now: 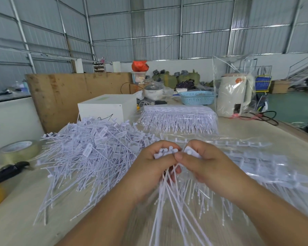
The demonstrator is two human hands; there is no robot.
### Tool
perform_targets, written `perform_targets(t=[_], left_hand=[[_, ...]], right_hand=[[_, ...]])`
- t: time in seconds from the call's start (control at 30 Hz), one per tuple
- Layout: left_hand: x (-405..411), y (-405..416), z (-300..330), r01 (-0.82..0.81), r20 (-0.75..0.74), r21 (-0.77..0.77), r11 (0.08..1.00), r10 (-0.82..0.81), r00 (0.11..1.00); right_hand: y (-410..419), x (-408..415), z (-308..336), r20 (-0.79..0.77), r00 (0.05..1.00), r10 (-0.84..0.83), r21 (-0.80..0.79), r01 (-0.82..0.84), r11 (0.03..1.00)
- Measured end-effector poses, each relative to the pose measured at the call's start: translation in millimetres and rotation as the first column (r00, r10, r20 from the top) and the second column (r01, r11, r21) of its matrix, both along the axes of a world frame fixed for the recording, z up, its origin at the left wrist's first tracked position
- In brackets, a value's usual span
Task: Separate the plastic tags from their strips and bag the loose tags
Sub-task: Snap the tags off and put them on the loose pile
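Holding: we see the left hand (150, 163) curled around a bunch of loose tags (164, 152), heads up, thin tails hanging toward 6 o'clock.
Right hand (202, 161): fingers curled, thumb and fingers pinching a tag head (189, 151) just beside the left hand's bunch; the two thumbs touch.
Strips (247, 157): tags still on their strips lie flat on the table at 3 o'clock of the hands, partly under the right wrist; blurred, so we cannot count them.
Loose pile (89, 148): a big heap of separated tags at 9 to 10 o'clock of the hands, tails pointing every way.
Stack (178, 119): wrapped bundle of tag strips at 12 o'clock, beyond the hands.
White box (103, 108): at 11 o'clock, behind the loose pile.
Tape (19, 150): clear roll at 9 o'clock, near the table edge; a black tool (9, 171) lies just beside it.
Blue basket (196, 97): far at 12 to 1 o'clock.
Kettle (234, 96): white, inside a clear plastic bag (220, 71), at 1 o'clock.
Table (43, 219): pale wood top.
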State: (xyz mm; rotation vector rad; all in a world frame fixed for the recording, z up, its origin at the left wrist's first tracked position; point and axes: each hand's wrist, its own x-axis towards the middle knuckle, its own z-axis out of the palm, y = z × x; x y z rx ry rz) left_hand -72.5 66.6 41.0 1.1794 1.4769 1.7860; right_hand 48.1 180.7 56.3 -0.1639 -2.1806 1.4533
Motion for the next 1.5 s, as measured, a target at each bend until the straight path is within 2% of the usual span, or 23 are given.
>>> perform_targets(t=[0.13,0.23,0.3,0.33,0.4,0.47,0.53,0.63,0.67,0.73,0.83,0.93,1.0,1.13,1.2,1.3,1.37,1.43,1.5], left_hand=[[0,0,-1,0.026,0.044,0.027,0.999,-0.027,0.999],[3,2,-1,0.081,0.115,0.102,0.991,-0.093,0.989],[5,3,-1,0.142,0.153,0.136,0.980,-0.162,0.975],[6,4,-1,0.127,0.141,0.124,0.984,-0.144,0.979],[5,6,-3,-0.036,0.032,0.060,0.998,0.034,0.999],[6,9,-7,-0.209,-0.069,0.005,0.978,0.209,0.976],[5,9,-9,-0.260,-0.133,-0.022,0.965,0.255,0.958],[2,5,-12,-0.267,-0.270,-0.069,0.961,0.240,0.933],[0,5,-14,-0.250,-0.275,-0.090,0.964,0.217,0.937],[-3,8,-17,-0.189,-0.226,-0.093,0.978,0.164,0.960],[-3,16,-20,-0.168,-0.035,-0.011,0.986,0.167,0.985],[-1,18,-20,-0.116,0.085,0.067,0.991,0.110,0.990],[5,20,-5,-0.148,0.140,0.047,0.988,0.140,0.980],[-2,15,-11,-0.117,0.005,-0.060,0.991,0.117,0.993],[4,18,-3,-0.053,-0.054,-0.204,0.977,0.043,0.998],[6,1,-6,0.140,-0.135,-0.288,0.947,-0.185,0.973],[5,0,-3,0.173,-0.174,-0.347,0.922,-0.244,0.954],[4,-2,2,0.131,-0.202,-0.353,0.926,-0.212,0.956],[2,-4,5,0.115,-0.134,-0.311,0.943,-0.163,0.977]], right_hand=[[-13,-5,-8,-0.075,0.997,-0.032,-0.087,0.025,0.996],[-18,-10,-16,-0.049,0.998,-0.039,-0.145,0.031,0.989],[-20,-12,-21,-0.028,0.999,-0.023,-0.129,0.019,0.992],[-21,-13,-23,-0.030,0.999,-0.012,-0.118,0.009,0.993],[-22,-15,-26,-0.047,0.999,-0.017,-0.149,0.009,0.989],[-21,-17,-28,-0.041,0.999,-0.031,-0.218,0.021,0.976],[-22,-19,-29,-0.030,0.999,-0.012,-0.291,0.003,0.957],[-23,-23,-33,0.014,1.000,0.013,-0.351,-0.007,0.937],[-23,-24,-34,0.010,1.000,0.019,-0.374,-0.013,0.927],[-21,-25,-34,-0.028,0.998,0.056,-0.434,-0.062,0.899],[-19,-24,-34,-0.072,0.985,0.159,-0.518,-0.173,0.838],[-18,-25,-34,-0.150,0.969,0.195,-0.559,-0.246,0.792],[-18,-28,-33,-0.166,0.974,0.153,-0.552,-0.220,0.804],[-14,-32,-27,-0.222,0.972,-0.071,-0.552,-0.065,0.831],[-9,-31,-26,-0.283,0.943,-0.175,-0.598,-0.031,0.801],[1,-26,-24,-0.279,0.905,-0.323,-0.628,0.083,0.774],[4,-24,-23,-0.273,0.881,-0.386,-0.619,0.146,0.771],[4,-24,-22,-0.270,0.870,-0.413,-0.610,0.178,0.772],[1,-24,-22,-0.256,0.861,-0.440,-0.590,0.221,0.777]])
